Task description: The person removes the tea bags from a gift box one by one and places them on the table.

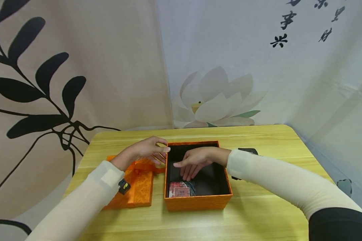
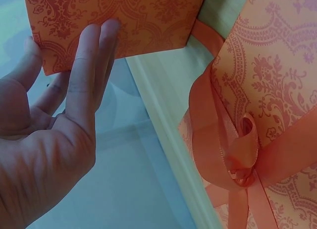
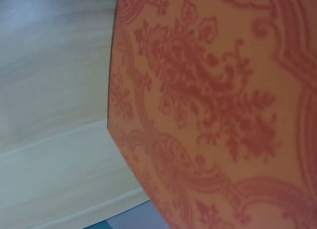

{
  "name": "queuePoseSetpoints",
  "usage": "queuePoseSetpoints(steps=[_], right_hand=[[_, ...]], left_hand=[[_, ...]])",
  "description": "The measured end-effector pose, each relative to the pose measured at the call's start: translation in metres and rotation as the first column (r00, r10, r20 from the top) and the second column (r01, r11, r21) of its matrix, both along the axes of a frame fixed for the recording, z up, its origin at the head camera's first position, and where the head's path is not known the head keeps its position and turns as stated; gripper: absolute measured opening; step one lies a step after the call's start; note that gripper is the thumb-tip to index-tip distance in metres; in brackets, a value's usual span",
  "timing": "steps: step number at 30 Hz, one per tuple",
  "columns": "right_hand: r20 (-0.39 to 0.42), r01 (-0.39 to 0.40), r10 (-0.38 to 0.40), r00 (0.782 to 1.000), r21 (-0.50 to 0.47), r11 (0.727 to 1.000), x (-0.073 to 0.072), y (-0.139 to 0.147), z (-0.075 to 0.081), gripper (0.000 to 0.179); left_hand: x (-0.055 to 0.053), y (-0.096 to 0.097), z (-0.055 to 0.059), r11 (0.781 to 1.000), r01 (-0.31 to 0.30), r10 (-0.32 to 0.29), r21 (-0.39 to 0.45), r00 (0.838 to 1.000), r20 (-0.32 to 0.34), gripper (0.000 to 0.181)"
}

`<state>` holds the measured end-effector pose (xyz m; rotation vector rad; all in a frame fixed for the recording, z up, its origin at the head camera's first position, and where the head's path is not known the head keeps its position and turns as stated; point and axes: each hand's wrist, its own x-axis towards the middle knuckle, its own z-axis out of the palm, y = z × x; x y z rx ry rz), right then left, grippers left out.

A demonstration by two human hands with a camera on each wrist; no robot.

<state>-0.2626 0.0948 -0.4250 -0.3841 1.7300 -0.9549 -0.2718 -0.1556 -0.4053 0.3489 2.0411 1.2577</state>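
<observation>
An orange patterned box [image 1: 198, 203] with a black inside stands uncovered on the table. My left hand [image 1: 149, 150] is at its far left corner, thumb at the rim. In the left wrist view, the left hand [image 2: 59, 110] has its fingers extended along the outer wall of the box [image 2: 143, 21]. My right hand [image 1: 196, 161] reaches down inside the box, fingers loosely extended and pointing toward the bottom. Just in front of those fingertips lies a small red and dark printed packet [image 1: 181, 189]. The right wrist view is mostly filled by the box's patterned side [image 3: 213, 110]; the hand is hidden there.
Left of the box lies the orange lid [image 1: 143, 192], partly under the left forearm, with an orange ribbon [image 2: 242, 154] tied on it. A ribbon strip runs between lid and box. Beneath is a pale wooden table [image 1: 259, 214]; a printed cloth [image 1: 123, 67] hangs behind.
</observation>
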Motion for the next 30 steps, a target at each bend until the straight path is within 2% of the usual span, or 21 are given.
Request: queuePoseSetpoints(steps=[6, 14, 22, 25, 30], right_hand=[[0.033, 0.000, -0.001, 0.999, 0.013, 1.000, 0.0031, -0.0039, -0.0036, 0.062], [-0.055, 0.085, -0.084, 0.995, 0.007, 0.996, 0.0062, -0.0068, -0.0051, 0.066], [-0.073, 0.063, -0.062, 0.995, 0.014, 0.998, 0.0066, -0.0069, -0.0067, 0.059], [-0.063, 0.027, -0.026, 0.998, 0.020, 0.999, 0.0068, -0.0066, -0.0064, 0.048], [-0.063, -0.031, 0.032, 0.997, 0.012, 0.999, 0.0081, -0.0073, -0.0073, 0.013]], left_hand=[[-0.0002, -0.0005, 0.0008, 1.000, 0.006, -0.006, 0.004, 1.000, 0.002, 0.061], [-0.0021, -0.0003, -0.0025, 1.000, 0.011, -0.011, 0.009, 1.000, 0.006, 0.059], [-0.0014, 0.0012, -0.0010, 1.000, 0.022, -0.022, -0.006, 1.000, -0.006, 0.057], [-0.0008, 0.0011, -0.0007, 1.000, 0.024, -0.024, -0.007, 1.000, -0.010, 0.058], [0.0005, 0.0010, -0.0010, 1.000, 0.009, -0.009, -0.010, 1.000, -0.011, 0.060]])
